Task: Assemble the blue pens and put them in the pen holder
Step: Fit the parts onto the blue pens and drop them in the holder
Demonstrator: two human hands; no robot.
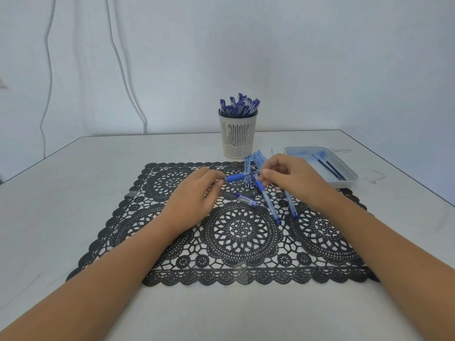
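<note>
A blue pen (240,176) lies level between my two hands above the black lace mat (236,232). My left hand (197,195) pinches its tip end by the blue grip. Fingers of my right hand (293,179) pinch the clear barrel end. Below it a loose pen cap (246,199) lies on the mat. Two more pens (269,205) lie slanted on the mat, and several clear barrels (256,158) are piled behind my right hand. The white slotted pen holder (237,135) stands behind, full of several capped blue pens (239,104).
A pale blue tray (344,183) at the right holds two dark refills (331,168). The white table's right edge (403,173) runs diagonally past the tray. White cables (123,65) hang on the back wall.
</note>
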